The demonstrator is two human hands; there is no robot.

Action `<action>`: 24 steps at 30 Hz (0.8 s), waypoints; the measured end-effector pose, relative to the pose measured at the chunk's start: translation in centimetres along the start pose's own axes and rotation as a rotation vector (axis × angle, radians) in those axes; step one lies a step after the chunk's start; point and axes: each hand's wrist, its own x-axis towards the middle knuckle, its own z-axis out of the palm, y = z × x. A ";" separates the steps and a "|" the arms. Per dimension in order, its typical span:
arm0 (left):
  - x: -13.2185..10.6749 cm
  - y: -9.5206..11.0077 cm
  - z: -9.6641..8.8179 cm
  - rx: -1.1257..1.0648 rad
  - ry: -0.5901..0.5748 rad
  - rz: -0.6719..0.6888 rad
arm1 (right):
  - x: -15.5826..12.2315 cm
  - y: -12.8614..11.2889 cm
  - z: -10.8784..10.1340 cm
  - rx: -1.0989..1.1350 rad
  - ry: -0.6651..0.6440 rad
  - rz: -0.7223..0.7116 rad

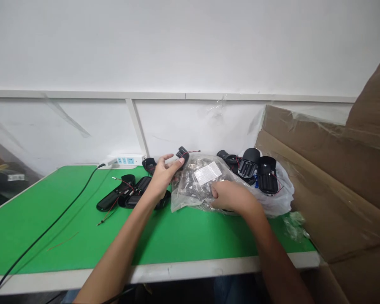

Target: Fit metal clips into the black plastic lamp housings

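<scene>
Green surface (177, 240) with a crowded middle

Against the white wall (177, 50), I hold a black shell (184, 157) between the fingers of my left hand (162, 176), by the upper left edge of the clear bag (185, 202); its thin red wire (194, 151) points right. My right hand (230, 195) is curled low over the bag, and I cannot tell whether its fingers pinch anything. If the plastic snags that wire, I'd expect its joint to pull loose. Tugging the bag might spill its small contents or jostle the casings (267, 181) on the white bag (284, 185) at the right. A shallow grip could let the smooth shell slip. More black casings (114, 198) lie beside my left forearm, wires trailing. Beyond them are a power strip (126, 160) and its black cable (66, 207); cardboard (319, 169) blocks the right.
</scene>
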 end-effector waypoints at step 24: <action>0.4 -1.2 0.8 -0.650 -0.305 -0.253 | 0.0 -1.5 2.3 0.015 0.067 -0.084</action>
